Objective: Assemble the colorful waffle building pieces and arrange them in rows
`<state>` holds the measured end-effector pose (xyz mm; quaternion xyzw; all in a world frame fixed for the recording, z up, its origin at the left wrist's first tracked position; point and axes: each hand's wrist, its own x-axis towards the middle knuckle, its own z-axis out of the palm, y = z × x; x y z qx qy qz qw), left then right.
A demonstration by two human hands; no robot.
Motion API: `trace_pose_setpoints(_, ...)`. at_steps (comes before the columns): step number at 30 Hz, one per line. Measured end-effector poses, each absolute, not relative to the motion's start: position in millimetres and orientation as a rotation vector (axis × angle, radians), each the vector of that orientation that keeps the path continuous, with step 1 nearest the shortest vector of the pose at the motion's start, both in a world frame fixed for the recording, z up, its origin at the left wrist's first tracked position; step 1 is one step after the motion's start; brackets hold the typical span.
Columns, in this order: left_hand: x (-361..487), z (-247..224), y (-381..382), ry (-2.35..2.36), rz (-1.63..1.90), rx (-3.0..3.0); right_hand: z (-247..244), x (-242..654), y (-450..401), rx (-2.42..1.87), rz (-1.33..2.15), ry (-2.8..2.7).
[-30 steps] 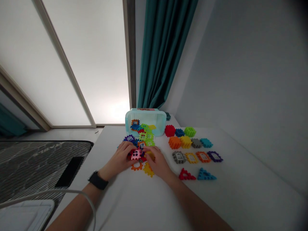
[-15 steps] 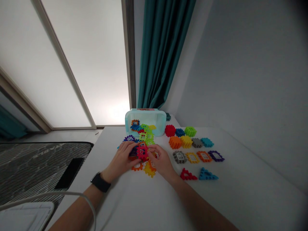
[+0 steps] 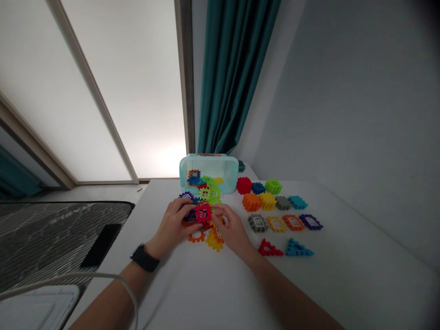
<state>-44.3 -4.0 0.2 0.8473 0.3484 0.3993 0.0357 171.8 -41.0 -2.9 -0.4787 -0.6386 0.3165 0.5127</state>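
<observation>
Between my two hands is a red toothed building tile (image 3: 203, 213) with small cut-outs, above a loose pile of tiles. My left hand (image 3: 175, 225), with a dark watch (image 3: 145, 258) on its wrist, grips the tile's left side between fingers and thumb. The fingertips of my right hand (image 3: 233, 230) pinch its right edge. Orange (image 3: 196, 236) and yellow (image 3: 213, 242) tiles lie just below, partly covered. Purple (image 3: 186, 195) and lime-green (image 3: 205, 194) tiles show behind my fingers.
A pale blue tub (image 3: 227, 167) lies on its side at the back, tiles spilling from its mouth. To the right, sorted pieces stand in rows, with orange (image 3: 251, 202) and yellow (image 3: 267, 201) stacks, window tiles (image 3: 257, 223) and triangles (image 3: 298, 248). A white cable (image 3: 103, 275) crosses the lower left.
The red tile has turned a little between my fingers, so its face shows differently. Both hands stay in almost the same place over the pile.
</observation>
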Motion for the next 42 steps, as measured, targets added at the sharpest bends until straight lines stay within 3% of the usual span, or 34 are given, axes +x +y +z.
trace_pose_setpoints(9, -37, -7, -4, 1.020, 1.257, 2.653, -9, 173, -34, -1.142, 0.907, -1.393)
trace_pose_setpoints(15, -37, -1, -7, 0.982, 1.181, 2.664, -3, 178, -33, -1.184, 0.753, -1.459)
trace_pose_setpoints(24, -36, -1, -9, 0.908, 1.100, 2.713, -6, 178, -34, -1.139, 0.791, -1.520)
trace_pose_setpoints(32, -40, 0, -9, 0.944, 1.269, 2.597, 4, 188, -41, -0.952, 0.256, -1.889)
trace_pose_setpoints(42, -40, 3, -8, 0.939, 1.327, 2.642, -1, 190, -40, -0.900, 0.171, -2.008)
